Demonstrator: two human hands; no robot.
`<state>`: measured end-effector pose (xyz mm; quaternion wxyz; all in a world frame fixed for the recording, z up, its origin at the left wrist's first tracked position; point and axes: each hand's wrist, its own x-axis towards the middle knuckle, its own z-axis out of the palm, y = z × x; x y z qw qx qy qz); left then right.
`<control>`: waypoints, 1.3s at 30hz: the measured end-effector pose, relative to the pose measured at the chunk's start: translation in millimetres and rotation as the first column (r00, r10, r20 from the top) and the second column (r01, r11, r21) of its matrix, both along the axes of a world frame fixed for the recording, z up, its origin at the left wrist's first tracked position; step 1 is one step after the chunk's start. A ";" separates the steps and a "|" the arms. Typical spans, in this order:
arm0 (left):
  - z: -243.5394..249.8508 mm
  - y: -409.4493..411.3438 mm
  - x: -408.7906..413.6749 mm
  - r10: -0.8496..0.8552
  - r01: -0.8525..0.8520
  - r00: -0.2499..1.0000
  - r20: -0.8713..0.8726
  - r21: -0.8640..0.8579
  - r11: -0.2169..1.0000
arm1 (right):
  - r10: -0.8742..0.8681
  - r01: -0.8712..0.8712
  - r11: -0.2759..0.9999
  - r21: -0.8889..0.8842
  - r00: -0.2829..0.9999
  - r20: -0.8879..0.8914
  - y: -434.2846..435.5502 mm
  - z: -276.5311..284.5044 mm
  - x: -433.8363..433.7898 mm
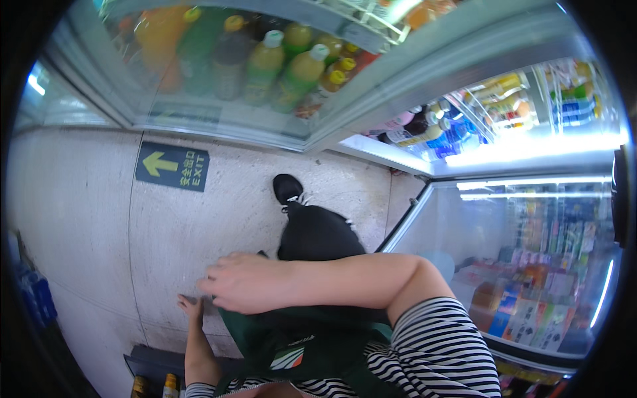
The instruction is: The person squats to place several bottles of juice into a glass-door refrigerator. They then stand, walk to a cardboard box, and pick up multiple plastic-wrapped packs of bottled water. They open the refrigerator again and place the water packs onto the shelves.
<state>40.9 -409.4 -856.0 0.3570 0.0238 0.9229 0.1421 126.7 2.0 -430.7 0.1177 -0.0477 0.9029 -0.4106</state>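
Note:
My right forearm reaches across my body. My right hand (238,282) hangs in front of the dark green apron (249,333), fingers bent and blurred. A small dark edge shows beside it, and whether the hand grips anything cannot be made out. Lower and further left, my left hand (191,305) is held over the floor with its fingers apart and nothing in it. Ahead of me stands a glass-fronted drinks fridge (239,134) with several bottles behind the pane. To my right, a fridge door (428,219) stands swung out from shelves of bottled drinks (423,127).
A dark exit sign (172,166) with an arrow is stuck on the pale tiled floor (89,209). At the lower left are a dark bin or shelf (154,355) holding yellow-capped bottles (170,385) and a blue pack (37,298). My black shoe (287,188) is near the fridge.

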 end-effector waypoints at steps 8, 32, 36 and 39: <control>51.8 23.2 29.8 0.063 -0.103 0.913 0.403 0.076 0.992 | 0.437 -0.505 0.852 0.138 0.831 0.343 -79.2 -29.0 -52.5; 112.9 -41.4 179.5 0.520 -0.808 0.329 0.788 -0.050 0.587 | 0.206 -0.421 0.809 0.410 0.857 0.472 -44.4 -78.0 8.7; 106.5 3.7 131.9 0.447 -0.934 0.193 0.874 0.024 0.357 | 0.094 -0.351 0.814 0.463 0.867 0.490 -36.0 -58.0 26.0; 123.3 50.9 87.3 0.391 -0.769 0.608 0.691 0.388 0.509 | 0.181 -0.360 0.851 0.382 0.885 0.430 -43.1 -45.5 44.2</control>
